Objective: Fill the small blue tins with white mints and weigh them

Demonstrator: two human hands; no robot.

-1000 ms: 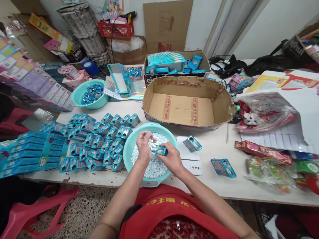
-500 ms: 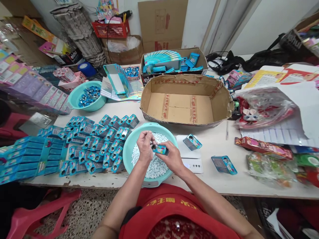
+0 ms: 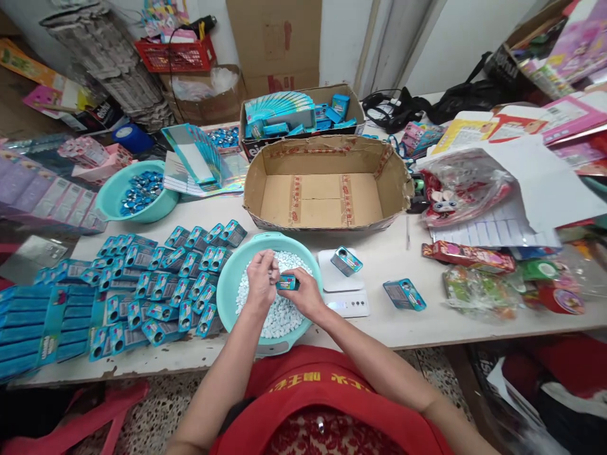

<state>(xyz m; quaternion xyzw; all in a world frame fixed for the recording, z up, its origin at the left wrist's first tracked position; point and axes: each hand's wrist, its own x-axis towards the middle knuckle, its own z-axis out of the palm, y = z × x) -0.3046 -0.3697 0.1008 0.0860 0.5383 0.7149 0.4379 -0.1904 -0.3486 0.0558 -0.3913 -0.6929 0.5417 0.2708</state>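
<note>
My right hand grips a small blue candy box over a turquoise bowl. My left hand is closed with its fingertips pinched beside the box's left end. What those fingers hold, if anything, is too small to make out. White candies fill the bowl beneath both hands. Just right of the bowl, a flat white scale bears another blue box. Farther right, one more blue box lies on the table. Many similar boxes, with round holes showing, crowd the left side.
Behind the bowl stands an open cardboard box. A second turquoise bowl of shiny blue pieces sits at back left, beside folded blue cards. To the right lie a red carton and plastic-wrapped goods.
The whole view has shifted, so most things appear farther left. Both hands stay over the bowl, the right still holding the candy box and the left still pinched beside it.
</note>
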